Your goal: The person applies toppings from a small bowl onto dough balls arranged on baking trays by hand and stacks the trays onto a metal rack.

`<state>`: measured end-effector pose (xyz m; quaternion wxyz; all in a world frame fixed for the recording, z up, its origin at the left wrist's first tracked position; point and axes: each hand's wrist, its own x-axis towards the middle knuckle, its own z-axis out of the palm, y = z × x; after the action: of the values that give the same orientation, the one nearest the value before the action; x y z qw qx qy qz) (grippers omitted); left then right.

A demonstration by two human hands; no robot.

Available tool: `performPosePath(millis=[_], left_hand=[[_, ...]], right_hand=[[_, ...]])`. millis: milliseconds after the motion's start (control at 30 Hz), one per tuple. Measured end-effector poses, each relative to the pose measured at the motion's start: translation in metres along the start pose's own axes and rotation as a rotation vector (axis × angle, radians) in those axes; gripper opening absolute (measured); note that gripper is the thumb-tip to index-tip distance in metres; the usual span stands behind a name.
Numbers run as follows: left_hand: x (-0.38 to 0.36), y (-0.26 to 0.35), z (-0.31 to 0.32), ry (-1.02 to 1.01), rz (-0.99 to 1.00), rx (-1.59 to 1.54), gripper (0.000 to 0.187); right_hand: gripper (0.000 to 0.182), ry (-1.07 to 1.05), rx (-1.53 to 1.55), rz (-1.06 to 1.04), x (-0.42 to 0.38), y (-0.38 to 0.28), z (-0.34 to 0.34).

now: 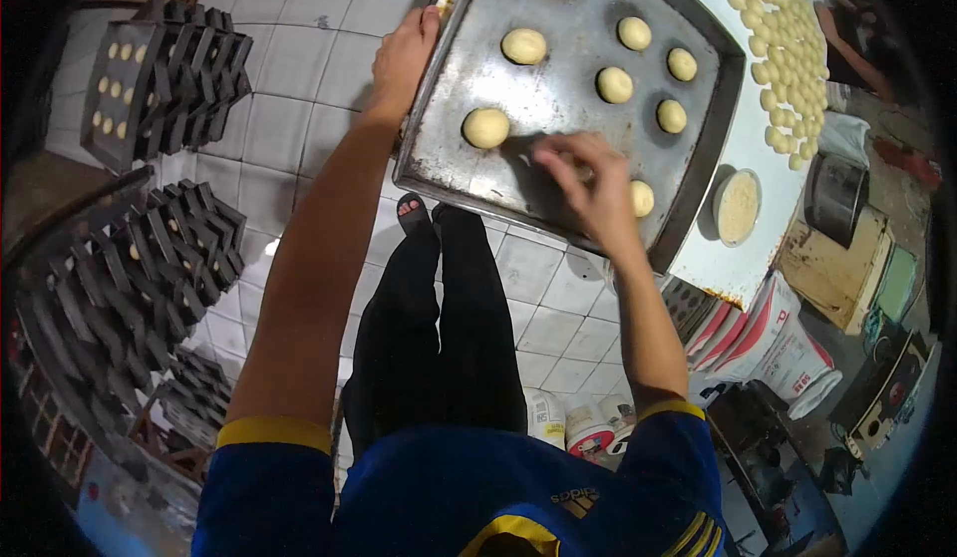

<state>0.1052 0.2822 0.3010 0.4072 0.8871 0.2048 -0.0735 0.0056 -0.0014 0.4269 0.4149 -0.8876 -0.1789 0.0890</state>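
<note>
right hand (588, 183) covering a dough ball, left hand (404, 58) gripping tray (558, 173)

**Where everything sits around the baking tray**

So the tray (469, 173) hangs half off the surface (773, 183), sticking out over the tiled floor (299, 78). Left hand (402, 58) is on the tray's left rim, right hand (588, 183) over its near part. Dough balls (615, 84) sit spread on the tray; a big heap of dough pieces (783, 38) lies on the surface to the right. A small bowl (738, 206) sits just beside the tray's right edge. Stacked racks (164, 78) stand on the floor far left, sacks (778, 343) under the surface.
</note>
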Motion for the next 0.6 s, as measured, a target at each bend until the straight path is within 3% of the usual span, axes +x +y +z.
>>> performPosePath(millis=[67,233,367,433,533,600], left_hand=[[0.000,0.000,-0.001,0.010,0.006,-0.004,0.059],[-0.005,0.002,-0.004,0.019,0.036,-0.027,0.058],[-0.006,0.006,-0.007,0.024,0.035,-0.016,0.058],[-0.007,0.004,-0.009,-0.019,0.004,-0.017,0.058],[-0.007,-0.024,-0.010,-0.063,0.044,-0.348,0.059],[-0.041,-0.043,-0.025,-0.095,0.053,-0.388,0.058]], right_hand=[[0.015,0.023,-0.112,-0.189,0.021,0.002,0.034],[0.022,-0.074,-0.519,-0.407,0.037,0.016,0.060],[0.029,-0.072,-0.511,-0.424,0.026,0.007,0.051],[0.045,-0.234,-0.461,-0.360,0.022,-0.004,0.033],[0.055,-0.160,-0.305,-0.206,0.011,-0.002,-0.005],[0.058,0.232,-0.193,0.001,-0.019,0.004,-0.032]])
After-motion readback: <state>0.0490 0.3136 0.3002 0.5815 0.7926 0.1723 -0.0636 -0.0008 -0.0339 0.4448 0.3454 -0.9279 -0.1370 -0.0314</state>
